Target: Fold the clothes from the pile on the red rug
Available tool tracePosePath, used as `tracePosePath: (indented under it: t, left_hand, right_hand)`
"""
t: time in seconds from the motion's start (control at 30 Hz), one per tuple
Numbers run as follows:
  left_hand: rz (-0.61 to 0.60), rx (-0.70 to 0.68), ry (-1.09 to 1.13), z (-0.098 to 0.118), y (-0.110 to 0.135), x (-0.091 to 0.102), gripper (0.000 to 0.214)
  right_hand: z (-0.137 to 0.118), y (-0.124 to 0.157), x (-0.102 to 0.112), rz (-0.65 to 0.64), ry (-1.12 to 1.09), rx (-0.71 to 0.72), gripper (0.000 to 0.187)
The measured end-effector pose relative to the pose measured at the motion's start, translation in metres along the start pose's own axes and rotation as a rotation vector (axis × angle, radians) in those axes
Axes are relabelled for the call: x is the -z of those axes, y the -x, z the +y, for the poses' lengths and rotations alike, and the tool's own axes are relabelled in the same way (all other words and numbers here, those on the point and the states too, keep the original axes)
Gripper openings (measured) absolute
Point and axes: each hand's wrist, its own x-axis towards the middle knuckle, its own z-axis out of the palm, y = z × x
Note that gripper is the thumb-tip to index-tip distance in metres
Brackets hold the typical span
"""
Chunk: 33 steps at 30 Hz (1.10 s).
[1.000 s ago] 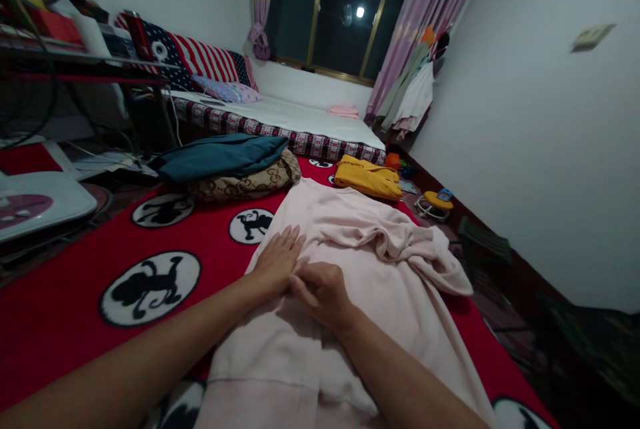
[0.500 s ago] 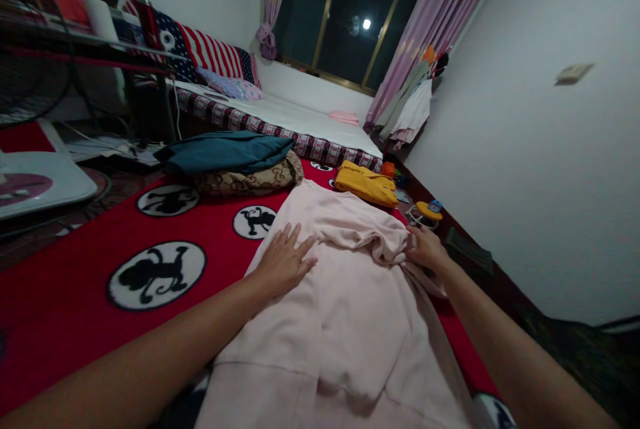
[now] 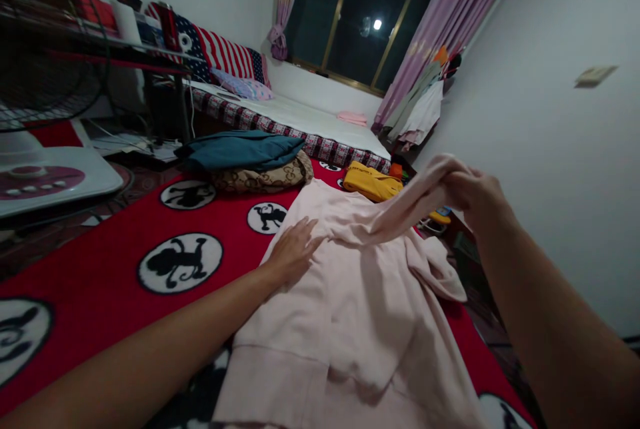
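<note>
A pale pink sweatshirt lies spread on a red blanket with round monkey prints, its wide hem towards me. My left hand rests flat on its left part, fingers stretched out. Off to the right, my right hand is closed on a fold of the same sweatshirt and holds it up above the rest. The lifted cloth stretches from near my left hand to my right fingers. Another loose fold hangs over the right side of the sweatshirt.
Beyond the sweatshirt lie a folded yellow garment and a teal garment on a brown patterned one. A fan stands at the left by a cluttered desk. A low bed is under the window; a wall runs along the right.
My right hand has lifted a fold of the sweatshirt up and to the right. My left hand stays flat on the cloth. The view has shifted slightly left.
</note>
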Motion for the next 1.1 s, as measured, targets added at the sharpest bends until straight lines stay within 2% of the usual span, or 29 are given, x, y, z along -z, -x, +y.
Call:
tracePosePath:
  t: [0.03,0.07,0.13,0.17,0.23,0.27,0.3,0.33,0.47,0.53,0.7,0.8,0.9,1.0,1.1]
  left_hand:
    - [0.083,0.032,0.116,-0.003,-0.003,0.001,0.051]
    - [0.168,0.071,0.231,-0.006,-0.005,0.002,0.050]
    - [0.298,0.159,0.446,-0.013,-0.011,0.005,0.047]
    - [0.325,0.203,0.548,-0.017,-0.014,0.006,0.047]
    - [0.344,0.290,0.740,-0.022,-0.018,0.009,0.046]
    - [0.350,0.329,0.819,-0.024,-0.020,0.011,0.046]
    - [0.354,0.359,0.882,-0.025,-0.021,0.012,0.046]
    - [0.355,0.377,0.922,-0.024,-0.021,0.013,0.045]
    - [0.293,0.380,0.850,-0.021,-0.019,0.012,0.041]
    - [0.278,0.343,0.756,-0.022,-0.019,0.008,0.040]
    - [0.256,0.239,0.576,-0.031,-0.036,0.005,0.038]
    - [0.198,0.263,0.475,-0.029,-0.066,0.006,0.040]
    - [0.148,0.263,0.394,-0.022,-0.109,-0.001,0.040]
    - [0.157,0.229,0.358,-0.016,-0.151,-0.017,0.033]
    - [0.179,0.189,0.367,-0.014,-0.179,-0.037,0.030]
  right_hand:
    - [-0.020,0.013,-0.006,-0.031,-0.037,0.057,0.018]
    - [-0.038,0.029,-0.012,-0.120,-0.084,0.174,0.017]
    - [-0.066,0.071,-0.026,-0.410,-0.166,0.322,0.016]
    - [-0.075,0.092,-0.034,-0.611,-0.165,0.397,0.017]
    - [-0.079,0.131,-0.050,-1.050,-0.084,0.500,0.025]
    - [-0.076,0.147,-0.060,-1.210,-0.077,0.508,0.031]
    - [-0.068,0.159,-0.070,-1.314,-0.097,0.494,0.032]
    - [-0.058,0.169,-0.082,-1.357,-0.116,0.470,0.030]
    - [-0.007,0.196,-0.128,-1.123,0.014,0.509,0.021]
    - [0.014,0.208,-0.145,-1.063,0.046,0.532,0.021]
    - [0.034,0.227,-0.160,-1.004,0.041,0.623,0.020]
    - [0.036,0.226,-0.160,-1.031,0.060,0.703,0.031]
    - [0.041,0.225,-0.161,-1.058,0.086,0.758,0.046]
    - [0.043,0.225,-0.161,-1.060,0.087,0.768,0.051]
    - [0.044,0.225,-0.159,-1.070,0.070,0.771,0.051]
